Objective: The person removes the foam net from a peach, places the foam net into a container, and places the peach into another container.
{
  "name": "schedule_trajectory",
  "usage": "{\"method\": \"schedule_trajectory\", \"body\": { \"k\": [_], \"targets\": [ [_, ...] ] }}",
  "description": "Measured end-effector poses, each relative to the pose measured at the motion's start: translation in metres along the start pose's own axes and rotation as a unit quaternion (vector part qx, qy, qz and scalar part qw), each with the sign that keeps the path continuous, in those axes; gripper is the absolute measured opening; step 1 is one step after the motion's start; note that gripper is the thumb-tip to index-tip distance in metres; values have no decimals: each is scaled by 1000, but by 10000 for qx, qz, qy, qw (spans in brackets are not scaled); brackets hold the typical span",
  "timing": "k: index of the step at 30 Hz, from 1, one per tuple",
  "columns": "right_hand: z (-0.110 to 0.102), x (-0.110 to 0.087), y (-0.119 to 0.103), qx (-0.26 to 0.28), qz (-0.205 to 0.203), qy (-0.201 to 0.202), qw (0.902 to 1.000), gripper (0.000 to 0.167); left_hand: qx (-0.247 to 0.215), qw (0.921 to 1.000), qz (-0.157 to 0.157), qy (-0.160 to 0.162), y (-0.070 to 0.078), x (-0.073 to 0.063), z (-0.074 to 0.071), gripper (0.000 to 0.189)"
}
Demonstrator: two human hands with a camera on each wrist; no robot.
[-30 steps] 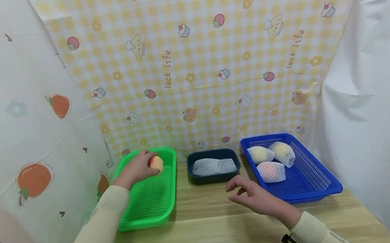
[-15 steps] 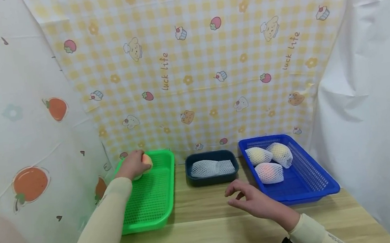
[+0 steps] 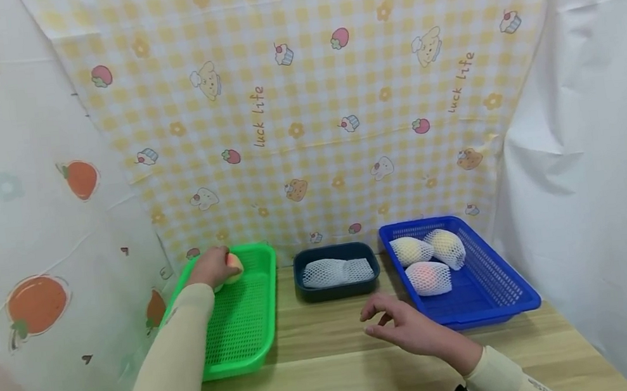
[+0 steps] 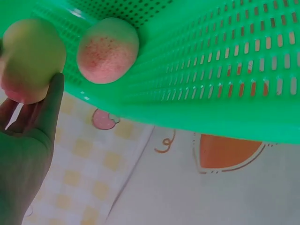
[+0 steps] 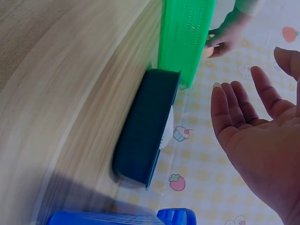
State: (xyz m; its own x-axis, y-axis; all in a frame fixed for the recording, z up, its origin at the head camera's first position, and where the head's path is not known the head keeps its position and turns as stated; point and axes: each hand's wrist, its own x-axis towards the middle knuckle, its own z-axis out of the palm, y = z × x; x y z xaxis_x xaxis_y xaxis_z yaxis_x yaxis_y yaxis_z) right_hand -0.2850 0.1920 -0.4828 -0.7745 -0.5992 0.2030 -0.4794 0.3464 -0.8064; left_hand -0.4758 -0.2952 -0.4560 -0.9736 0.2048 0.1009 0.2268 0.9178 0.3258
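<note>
My left hand (image 3: 211, 269) holds a peach (image 3: 235, 269) at the far left end of the green basket (image 3: 243, 324). In the left wrist view, its thumb and fingers are around that pale yellow and pink peach (image 4: 37, 61). A second peach (image 4: 108, 50), speckled with red, lies against the basket wall beside it; in the head view the hand mostly hides it. My right hand (image 3: 404, 323) hovers over the table in front of the blue basket, its fingers loosely bent. The right wrist view shows nothing in that hand (image 5: 262, 136).
A dark blue box (image 3: 337, 292) with white foam net sleeves (image 3: 335, 272) stands between the baskets. In the blue basket (image 3: 481, 296) on the right lie three fruits in foam nets (image 3: 428, 278). Patterned cloth (image 3: 280, 97) hangs close behind and at both sides.
My left hand has moved left and lower with the peach, towards the far left of the green basket. The right hand has stayed almost in place. The head view has shifted slightly.
</note>
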Motion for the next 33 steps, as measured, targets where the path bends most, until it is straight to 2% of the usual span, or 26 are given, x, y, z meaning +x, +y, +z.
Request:
{"method": "schedule_trajectory", "body": {
  "k": [3,6,14,18,27,29,33],
  "targets": [
    [-1,-2,2,-11,48,-3,10000,15,109,9998,-107,-113,-7,9,9,40],
    [1,-4,1,-34,52,-12,10000,15,203,9995,-165,-180,-11,11,15,37],
    [0,-8,-3,-42,-23,24,10000,13,263,9990,107,-340,-9,14,25,34],
    [-2,-10,-2,9,-47,2,10000,14,339,9987,114,-370,-11,18,31,46],
    [-2,-14,-4,42,63,-16,10000,14,517,9970,-207,-538,-8,19,36,61],
    [-2,-15,-5,56,84,-14,9999,14,532,9969,-178,-543,-8,20,37,66],
    [-2,-16,-4,33,79,-31,10000,14,526,9972,80,-533,-12,25,41,67]
  ]
}}
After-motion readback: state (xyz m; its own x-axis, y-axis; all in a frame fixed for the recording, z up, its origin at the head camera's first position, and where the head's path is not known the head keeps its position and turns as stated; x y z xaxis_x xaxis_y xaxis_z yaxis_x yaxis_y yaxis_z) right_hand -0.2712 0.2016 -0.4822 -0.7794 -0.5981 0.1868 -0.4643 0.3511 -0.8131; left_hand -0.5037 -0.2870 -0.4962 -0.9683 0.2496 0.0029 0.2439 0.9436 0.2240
